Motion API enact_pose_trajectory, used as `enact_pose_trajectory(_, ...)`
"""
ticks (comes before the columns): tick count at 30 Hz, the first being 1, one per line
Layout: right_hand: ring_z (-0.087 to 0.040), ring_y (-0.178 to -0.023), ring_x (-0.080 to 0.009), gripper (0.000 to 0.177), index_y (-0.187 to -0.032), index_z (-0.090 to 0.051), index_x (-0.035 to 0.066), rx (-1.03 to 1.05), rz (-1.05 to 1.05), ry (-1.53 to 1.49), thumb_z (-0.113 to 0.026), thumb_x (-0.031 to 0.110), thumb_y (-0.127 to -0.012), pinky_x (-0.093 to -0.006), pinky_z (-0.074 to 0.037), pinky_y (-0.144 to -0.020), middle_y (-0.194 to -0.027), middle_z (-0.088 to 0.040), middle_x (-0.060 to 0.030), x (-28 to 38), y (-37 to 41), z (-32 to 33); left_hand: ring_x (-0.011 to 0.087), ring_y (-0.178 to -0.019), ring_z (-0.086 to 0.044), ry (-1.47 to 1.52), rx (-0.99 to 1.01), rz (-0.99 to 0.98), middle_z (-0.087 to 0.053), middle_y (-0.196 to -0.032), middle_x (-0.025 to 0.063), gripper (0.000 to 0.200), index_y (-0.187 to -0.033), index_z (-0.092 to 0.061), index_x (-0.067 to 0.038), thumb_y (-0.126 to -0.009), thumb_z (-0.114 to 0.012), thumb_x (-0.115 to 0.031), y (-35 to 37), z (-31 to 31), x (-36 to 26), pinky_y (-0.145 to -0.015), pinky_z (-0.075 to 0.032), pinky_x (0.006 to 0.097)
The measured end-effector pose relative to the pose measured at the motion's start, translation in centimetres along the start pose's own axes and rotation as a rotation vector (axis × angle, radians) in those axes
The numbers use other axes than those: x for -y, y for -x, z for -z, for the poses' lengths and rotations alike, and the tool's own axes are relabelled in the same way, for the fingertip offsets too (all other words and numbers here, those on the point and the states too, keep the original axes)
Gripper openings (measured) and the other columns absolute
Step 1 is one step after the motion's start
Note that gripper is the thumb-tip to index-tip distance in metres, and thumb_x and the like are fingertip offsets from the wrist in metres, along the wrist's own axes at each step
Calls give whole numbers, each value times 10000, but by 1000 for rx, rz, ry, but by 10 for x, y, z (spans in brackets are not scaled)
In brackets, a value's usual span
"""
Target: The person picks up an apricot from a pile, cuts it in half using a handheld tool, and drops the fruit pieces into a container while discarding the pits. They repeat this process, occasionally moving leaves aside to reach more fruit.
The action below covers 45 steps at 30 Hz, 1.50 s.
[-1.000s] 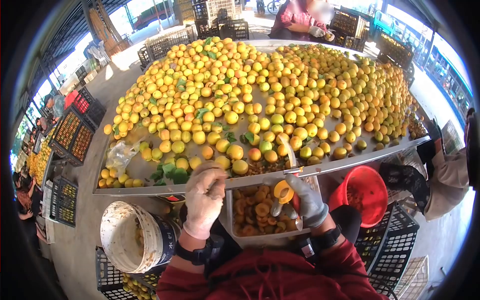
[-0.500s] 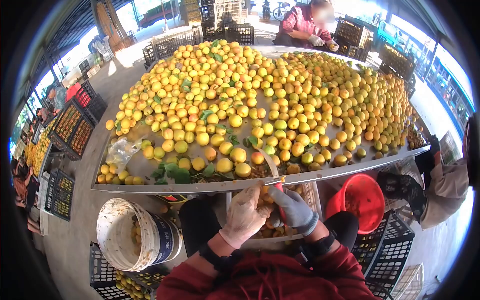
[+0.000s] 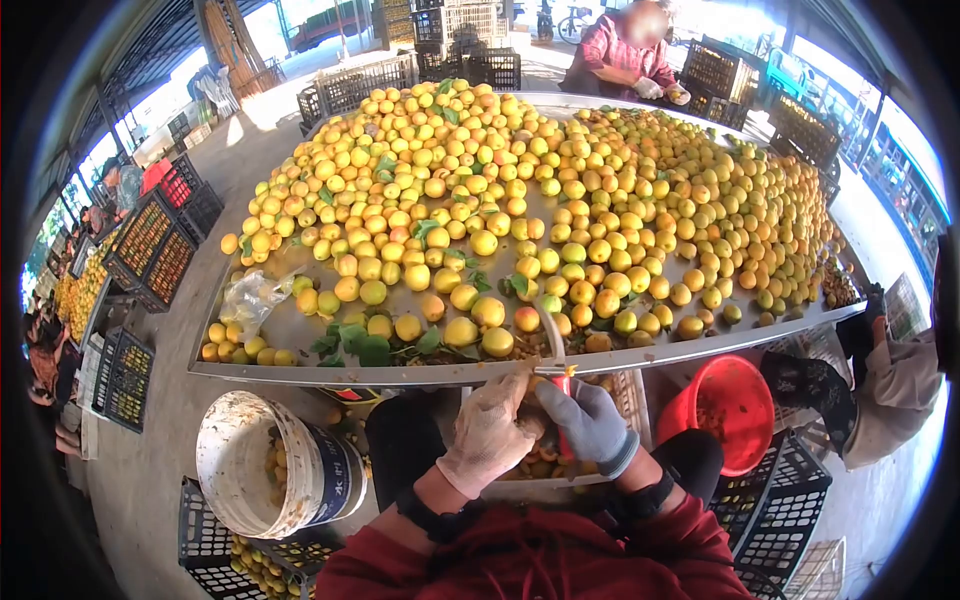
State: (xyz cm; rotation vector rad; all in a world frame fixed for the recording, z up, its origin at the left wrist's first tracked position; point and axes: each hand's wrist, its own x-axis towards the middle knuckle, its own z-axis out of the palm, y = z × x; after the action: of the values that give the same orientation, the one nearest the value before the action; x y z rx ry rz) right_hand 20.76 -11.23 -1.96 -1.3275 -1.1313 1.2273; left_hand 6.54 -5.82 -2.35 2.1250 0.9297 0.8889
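In front of my lap, just below the table edge, my two gloved hands are close together. My left hand [image 3: 490,430], in a pale glove, curls around a round fruit [image 3: 535,425], mostly hidden by the fingers. My right hand [image 3: 590,420], in a grey glove, grips a curved knife [image 3: 554,338] by its red handle. Its blade points up and away, crossing the table's front rim. Under both hands sits a pale crate [image 3: 632,405] with fruit in it. A large heap of yellow-orange fruit [image 3: 440,190] covers much of the metal table [image 3: 300,376].
Left of my legs stands a white bucket [image 3: 250,470] with some fruit inside; a red bucket [image 3: 735,415] stands to the right. Black crates [image 3: 770,500] flank me. A clear plastic bag [image 3: 250,300] lies on the table. Another person [image 3: 620,55] works across it.
The knife blade has swung slightly more upright. Both hands stay together at the table edge, and the whole view has shifted a little.
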Motion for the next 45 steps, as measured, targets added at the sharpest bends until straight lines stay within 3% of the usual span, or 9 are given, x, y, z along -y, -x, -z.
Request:
enact_pose_trajectory(2, -536, -599, -61, 319, -999, -581, -18, -36, 70, 15, -482, 278, -932, -211, -429, -527, -695, -577, -2, -4, -1, 1, 268, -806, -620, 33, -21, -19, -617, -904, 153, 477, -1130, -527, -6, -661, -614, -24, 1, 0, 3, -717, -486, 337)
enact_pose_trajectory(5, -541, -616, -71, 337, -1031, -586, -22, -80, 209, 50, -447, 273, -947, -217, -432, -552, -688, -585, -9, 5, 0, 3, 86, -764, -549, 582, -18, 316, -558, -841, -12, 395, -1070, -544, -6, -696, -653, 61, 1, 0, 9, -685, -464, 232)
enact_pose_trajectory(9, -555, -566, -96, 392, -1125, -554, -23, -111, 144, 36, -399, 296, -958, -212, -427, -508, -667, -610, -46, 20, 1, 16, 94, -744, -536, 1063, -22, 471, -557, -828, 8, 478, -1123, -523, -11, -677, -655, 99, 0, 10, 15, -690, -457, 216)
enact_pose_trajectory(14, -550, -485, -68, 278, -999, -623, 12, -186, -77, -284, -516, 253, -913, -169, -391, -407, -707, -643, -63, 49, 2, 23, 106, -738, -540, 1090, 14, 454, -563, -864, 35, 631, -1257, -431, -10, -677, -653, 103, 1, 13, 15, -665, -456, 216)
enact_pose_trajectory(19, -595, -545, -83, 168, -895, -615, -1, -228, 103, -328, -583, 163, -872, -168, -424, -436, -737, -651, -57, 46, 0, 22, 129, -765, -558, 1086, 103, 495, -565, -904, 53, 678, -1291, -403, -10, -672, -649, 115, 3, 14, 17, -631, -452, 220)
enact_pose_trajectory(24, -609, -570, -87, 144, -905, -606, 4, -272, 91, -283, -614, 135, -847, -168, -445, -465, -771, -652, -61, 47, 3, 11, 126, -743, -572, 1385, 115, 464, -568, -902, 49, 525, -1289, -408, -12, -792, -561, 60, 4, 13, 22, -610, -436, 192)
enact_pose_trajectory(29, -635, -653, -129, 246, -990, -616, -20, -256, 246, -108, -536, 188, -884, -203, -490, -522, -857, -657, -88, 38, 2, 9, 177, -737, -611, 1394, 96, 455, -585, -931, 64, 445, -1269, -427, -17, -845, -561, -37, 5, 19, 18, -559, -446, 204)
enact_pose_trajectory(36, -637, -698, -130, 257, -1042, -609, -17, -230, 121, -188, -583, 167, -865, -213, -506, -555, -867, -658, -84, 38, 4, 17, 192, -656, -623, 1389, 3, 469, -615, -972, 81, 382, -1235, -472, -16, -897, -548, -179, 6, 15, 27, -487, -439, 194)
enact_pose_trajectory(45, -649, -677, -142, 250, -1041, -601, -46, -198, 113, -259, -573, 137, -873, -203, -497, -544, -885, -663, -102, 42, 4, 2, 170, -669, -619, 1350, -104, 392, -623, -1002, 109, 355, -1223, -490, -7, -905, -533, -159, 7, 7, 26, -500, -442, 189)
